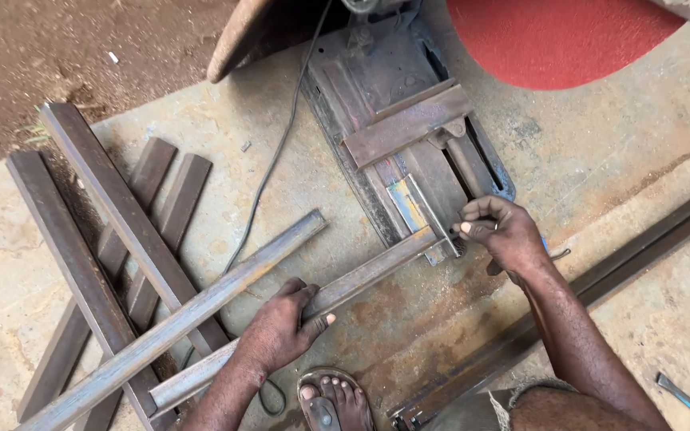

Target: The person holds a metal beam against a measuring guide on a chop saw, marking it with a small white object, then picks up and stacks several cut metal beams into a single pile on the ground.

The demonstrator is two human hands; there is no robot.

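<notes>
My left hand (281, 329) presses down on a long rusty steel bar (361, 275) that runs from lower left up to the base of a cut-off saw (409, 144). The bar's far end rests on the saw's metal bed beside the vise. My right hand (501, 231) is closed on the vise handle (473, 231) at the near edge of the saw base, fingers curled over it. The saw's fence plate (405, 124) crosses the bed above both hands.
Several rusty steel bars (113, 239) lie crossed on the concrete at the left. A black cable (277, 152) runs from the saw. A long steel channel (648, 247) lies at right. A red disc (561, 36) sits top right. My sandalled foot (333, 399) is below.
</notes>
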